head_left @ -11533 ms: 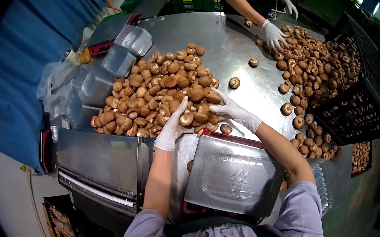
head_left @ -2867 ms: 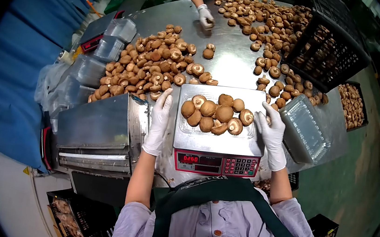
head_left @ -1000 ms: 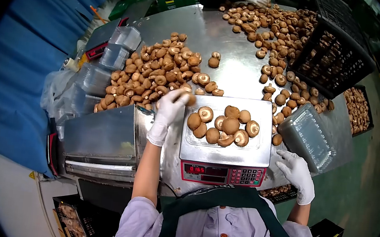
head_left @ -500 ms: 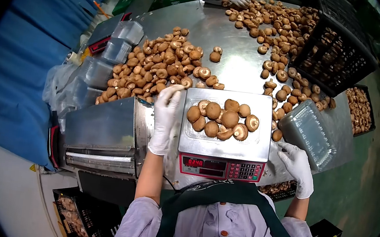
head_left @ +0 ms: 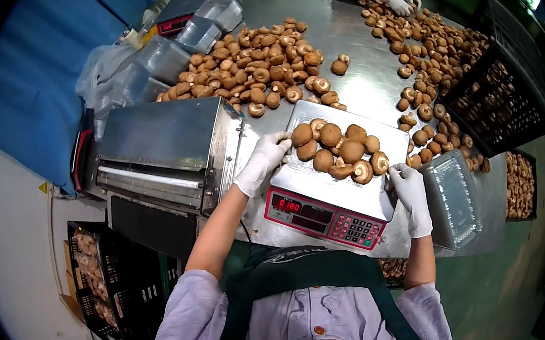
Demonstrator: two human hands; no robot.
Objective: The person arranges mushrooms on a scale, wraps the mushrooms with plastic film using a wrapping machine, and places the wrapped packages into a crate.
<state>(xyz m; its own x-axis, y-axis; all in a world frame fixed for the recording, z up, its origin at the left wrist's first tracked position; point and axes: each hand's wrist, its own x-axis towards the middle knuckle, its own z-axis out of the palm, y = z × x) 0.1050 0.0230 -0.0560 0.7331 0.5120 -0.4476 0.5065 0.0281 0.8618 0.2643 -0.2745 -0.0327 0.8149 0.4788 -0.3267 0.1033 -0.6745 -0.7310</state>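
Forearms (head_left: 218, 231) extended forward and slightly inward from lilac sleeves (head_left: 192, 315), wrists bent, one on each side of a weighing scale (head_left: 324, 188). Left hand (head_left: 262, 163), white-gloved, at the left edge of the scale's plate, fingers bent and drawn toward the thumb. Right hand (head_left: 411, 196), likewise gloved, at the right edge, fingers curved inward, tips just beside the outermost mushroom on that side. Whether grasping the rim of the tray or merely touching there: impossible to tell for either hand.

Between both hands, on the scale's plate: a shallow, clear plastic tray (head_left: 300, 163) bearing roughly a dozen mushrooms (head_left: 351, 151). Caps rounded, smooth and tan-brown, mostly uppermost; several turned over or on edge, with pale gills and stubby stems exposed. On the near panel, red digits (head_left: 288, 205), apparently 0180.

Elsewhere on the metal tabletop (head_left: 363, 79): a heap of loose mushrooms (head_left: 250, 67) to the far left, a metal-cased machine (head_left: 159, 130) to the near left, and stacked clear containers (head_left: 454, 197) to the right.
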